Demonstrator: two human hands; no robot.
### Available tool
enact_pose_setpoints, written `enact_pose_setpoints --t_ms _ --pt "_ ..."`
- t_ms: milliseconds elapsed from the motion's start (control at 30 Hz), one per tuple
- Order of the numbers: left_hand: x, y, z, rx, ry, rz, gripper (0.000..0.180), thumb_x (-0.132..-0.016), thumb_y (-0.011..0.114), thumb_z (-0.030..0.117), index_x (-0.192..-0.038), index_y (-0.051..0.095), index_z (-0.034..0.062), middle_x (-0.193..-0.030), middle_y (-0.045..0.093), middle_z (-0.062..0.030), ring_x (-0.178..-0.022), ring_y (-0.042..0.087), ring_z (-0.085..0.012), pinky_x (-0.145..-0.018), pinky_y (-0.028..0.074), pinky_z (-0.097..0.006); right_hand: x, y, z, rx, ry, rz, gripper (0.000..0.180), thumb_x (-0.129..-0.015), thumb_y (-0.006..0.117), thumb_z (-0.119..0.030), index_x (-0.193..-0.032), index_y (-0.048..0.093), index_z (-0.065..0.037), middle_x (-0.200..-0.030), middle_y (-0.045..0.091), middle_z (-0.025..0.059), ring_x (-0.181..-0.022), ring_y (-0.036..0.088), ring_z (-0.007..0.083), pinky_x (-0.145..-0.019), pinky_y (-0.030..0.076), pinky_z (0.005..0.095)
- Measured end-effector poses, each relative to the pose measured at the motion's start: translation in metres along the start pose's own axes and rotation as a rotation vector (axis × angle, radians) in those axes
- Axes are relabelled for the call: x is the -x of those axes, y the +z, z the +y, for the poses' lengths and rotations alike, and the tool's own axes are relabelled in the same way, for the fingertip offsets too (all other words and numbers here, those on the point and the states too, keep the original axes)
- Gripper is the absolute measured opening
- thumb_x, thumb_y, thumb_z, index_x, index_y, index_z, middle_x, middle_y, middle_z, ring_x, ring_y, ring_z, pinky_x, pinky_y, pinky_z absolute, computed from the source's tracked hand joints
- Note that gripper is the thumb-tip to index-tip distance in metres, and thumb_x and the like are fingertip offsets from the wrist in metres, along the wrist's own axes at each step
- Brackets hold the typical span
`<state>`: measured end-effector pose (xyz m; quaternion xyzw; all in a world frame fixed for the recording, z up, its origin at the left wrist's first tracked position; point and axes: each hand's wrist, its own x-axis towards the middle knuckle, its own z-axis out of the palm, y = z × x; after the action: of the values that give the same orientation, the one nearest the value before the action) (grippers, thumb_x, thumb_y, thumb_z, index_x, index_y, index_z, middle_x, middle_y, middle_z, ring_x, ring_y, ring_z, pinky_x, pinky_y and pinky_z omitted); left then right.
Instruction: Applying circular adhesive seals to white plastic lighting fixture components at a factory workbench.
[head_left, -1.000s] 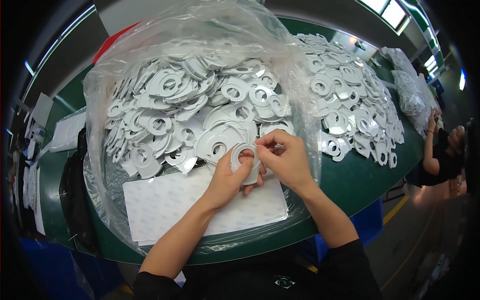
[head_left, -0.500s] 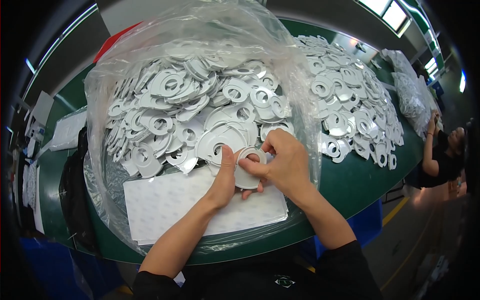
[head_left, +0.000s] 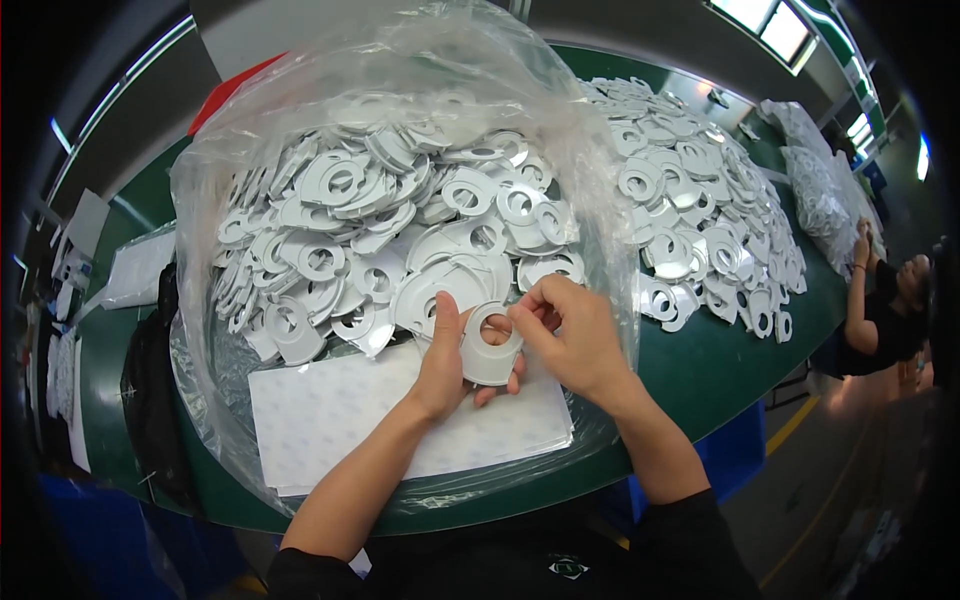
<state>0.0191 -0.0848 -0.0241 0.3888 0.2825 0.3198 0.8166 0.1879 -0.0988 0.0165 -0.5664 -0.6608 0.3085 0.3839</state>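
Holding one white ring-shaped piece (head_left: 490,345), left hand (head_left: 445,360) cradles it while right hand (head_left: 570,335) fingers pinch its rim; hundreds more pieces (head_left: 390,220) seemingly wait in an open plastic bag (head_left: 200,200).

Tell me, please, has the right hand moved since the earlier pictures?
Yes. The right hand has dropped slightly toward the white sheet, its fingers now pinching the white ring piece.
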Motion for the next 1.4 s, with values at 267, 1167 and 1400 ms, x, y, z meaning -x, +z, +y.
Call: enact_pose_setpoints --t_ms 267,1167,1400 --pt "0.007 0.008 0.012 -0.027 0.323 -0.036 0.071 -0.091 0.039 0.057 -0.138 0.029 0.0049 -0.129 0.048 -0.0123 -0.118 0.049 -0.0238 -0.096 0.042 -0.042 -0.02 -0.029 0.017 -0.641 0.164 0.223 0.013 -0.09 0.058 -0.018 -0.087 0.059 -0.005 -0.076 0.058 0.0009 -0.064 0.051 0.0071 -0.056 0.041 0.0227" --pt "0.014 -0.038 0.04 -1.76 0.73 0.755 0.055 -0.073 0.073 0.031 -0.118 0.056 0.0031 -0.115 0.054 -0.0124 -0.106 0.048 -0.0289 -0.091 0.037 -0.041 0.023 -0.002 -0.019 0.254 -0.323 -0.738 0.031 -0.065 0.076 -0.009 -0.091 0.059 -0.004 -0.091 0.057 0.0076 -0.095 0.052 0.0286 -0.082 0.044 0.0368" --pt "0.01 -0.027 0.036 -1.773 0.742 0.783 0.061 -0.073 0.073 0.022 -0.125 0.05 0.0006 -0.123 0.052 -0.0159 -0.108 0.048 -0.0326 -0.092 0.039 -0.04 0.02 -0.003 -0.014 0.225 -0.308 -0.757 0.028 -0.065 0.075 -0.006 -0.086 0.056 -0.005 -0.088 0.056 0.0073 -0.092 0.052 0.0287 -0.08 0.043 0.0364"
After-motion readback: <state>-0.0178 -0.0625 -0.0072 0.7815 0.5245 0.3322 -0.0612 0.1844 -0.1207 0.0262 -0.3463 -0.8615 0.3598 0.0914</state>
